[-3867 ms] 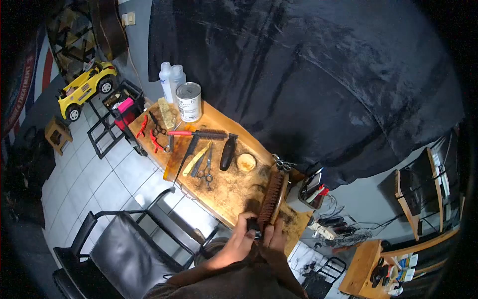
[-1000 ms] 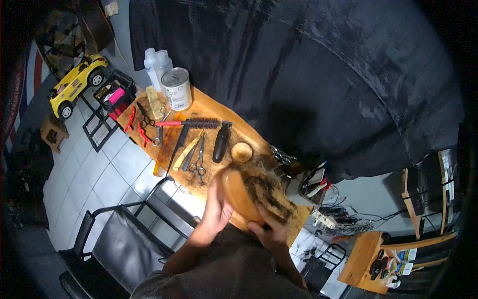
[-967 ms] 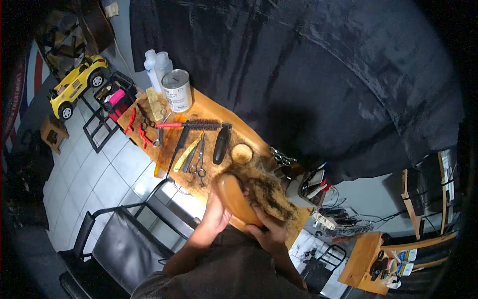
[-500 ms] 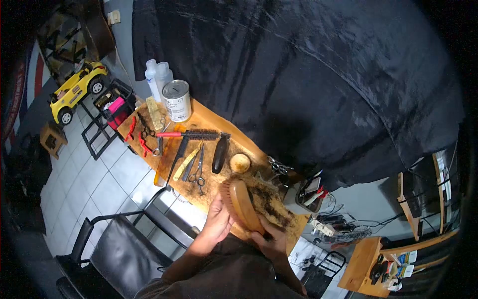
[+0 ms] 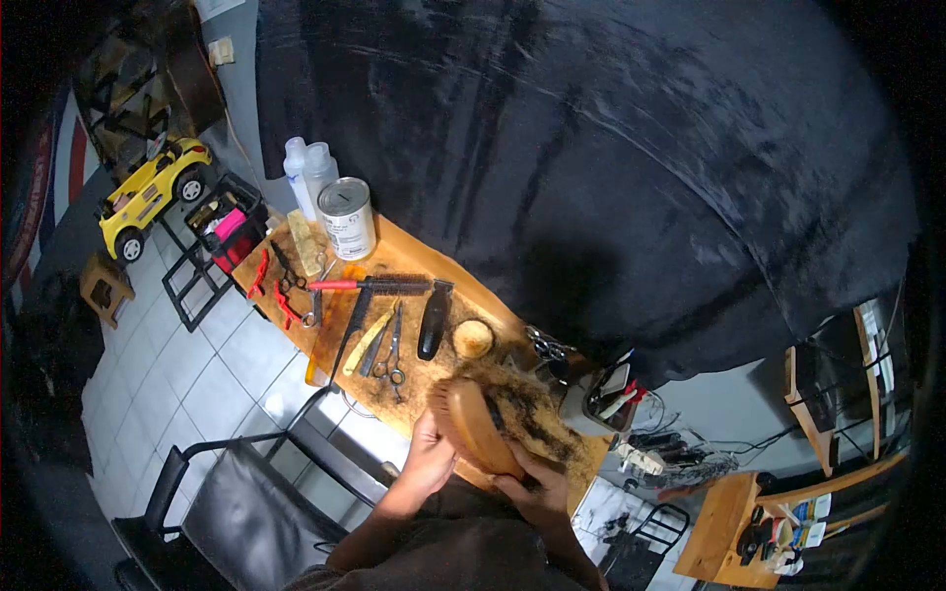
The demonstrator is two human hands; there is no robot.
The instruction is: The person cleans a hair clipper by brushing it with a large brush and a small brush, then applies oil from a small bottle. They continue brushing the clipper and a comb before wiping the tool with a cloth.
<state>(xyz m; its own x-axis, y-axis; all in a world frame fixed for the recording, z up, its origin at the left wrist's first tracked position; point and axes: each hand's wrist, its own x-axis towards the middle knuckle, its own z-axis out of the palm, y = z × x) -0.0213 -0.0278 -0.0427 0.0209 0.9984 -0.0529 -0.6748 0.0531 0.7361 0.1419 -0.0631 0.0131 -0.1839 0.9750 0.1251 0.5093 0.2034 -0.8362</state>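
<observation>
Gripping the wooden brush [image 5: 479, 427] over the table [image 5: 583, 455] with the right hand [image 5: 539, 488] at its near end, probably keeping the bristles [image 5: 440, 407] clear for the left hand [image 5: 429, 459], can't tell if gripping too tbh.

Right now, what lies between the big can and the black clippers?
In the head view, the bristled end of the red-handled brush lies between the can and the clippers.
</observation>
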